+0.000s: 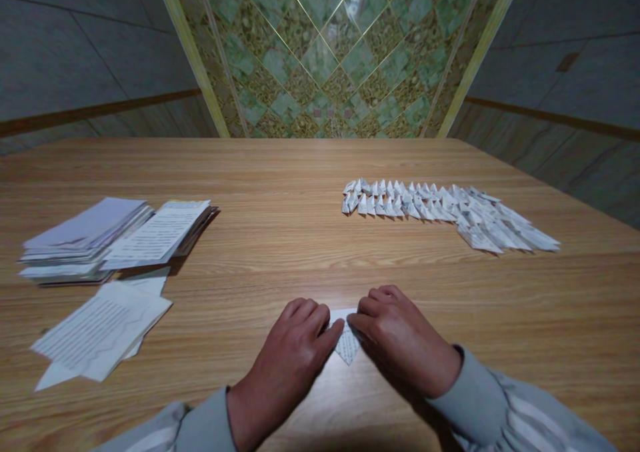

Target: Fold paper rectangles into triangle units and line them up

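A small folded piece of printed paper [347, 347] lies on the table in front of me, its pointed end towards me. My left hand [299, 339] is closed on its left side, thumb pressed on the paper near the middle. From the right, my right hand [400, 335] grips the other side with curled fingers, its thumb and fingertips close to the left thumb. Both hands cover the paper's side edges. Beyond them, at the right, stand two rows of folded paper pieces [395, 205], and flatter folded pieces [495, 229] overlap at their right end.
On the left of the wooden table [260, 239] sit a stack of paper sheets [85, 229] and a second pile with a printed sheet [160, 232] on top. Loose printed sheets [100, 332] lie nearer me. A patterned tile wall [320, 59] rises behind the table.
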Motion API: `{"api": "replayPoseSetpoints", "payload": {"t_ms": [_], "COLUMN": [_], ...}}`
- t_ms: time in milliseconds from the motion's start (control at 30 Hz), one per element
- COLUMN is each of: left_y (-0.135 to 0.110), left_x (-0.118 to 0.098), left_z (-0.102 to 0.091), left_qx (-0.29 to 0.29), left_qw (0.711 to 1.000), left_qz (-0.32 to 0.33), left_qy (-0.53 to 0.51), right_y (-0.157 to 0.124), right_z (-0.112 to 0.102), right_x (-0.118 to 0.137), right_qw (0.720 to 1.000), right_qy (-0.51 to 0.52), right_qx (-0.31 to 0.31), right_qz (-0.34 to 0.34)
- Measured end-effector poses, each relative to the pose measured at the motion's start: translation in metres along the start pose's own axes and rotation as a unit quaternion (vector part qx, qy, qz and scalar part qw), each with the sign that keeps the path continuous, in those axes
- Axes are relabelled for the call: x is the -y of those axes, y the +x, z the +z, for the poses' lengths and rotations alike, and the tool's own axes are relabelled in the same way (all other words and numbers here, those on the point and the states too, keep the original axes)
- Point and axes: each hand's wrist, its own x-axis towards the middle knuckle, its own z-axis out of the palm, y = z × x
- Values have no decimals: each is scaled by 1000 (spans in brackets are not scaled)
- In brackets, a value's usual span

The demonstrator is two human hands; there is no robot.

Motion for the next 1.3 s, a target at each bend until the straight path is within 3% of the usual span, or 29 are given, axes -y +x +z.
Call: {"api": "replayPoseSetpoints", "payload": {"t_ms": [333, 700, 900, 1167, 1300], "left_y": [-5, -27, -35, -24, -7], "left_x": [-5, 6, 11, 9, 12], "left_z": [-2, -5, -10, -12, -11], "left_qx": [28, -5, 5, -25, -27], "left_qw": [999, 999, 999, 996, 983], "left_qz": [-22, -36, -49, -49, -98], "left_qy": [-2, -3, -8, -70, -155], "right_y": [-11, -14, -17, -13, -6], "right_z": [4, -4, -5, -4, -9], "right_x": [23, 18, 10, 11, 14], "right_qw": [999, 996, 993, 993, 987], "right_qy": [-9, -15, -28, -25, -21], "right_qx": [-29, 13, 24, 19, 45], "right_qz": [40, 89, 113, 114, 153]}}
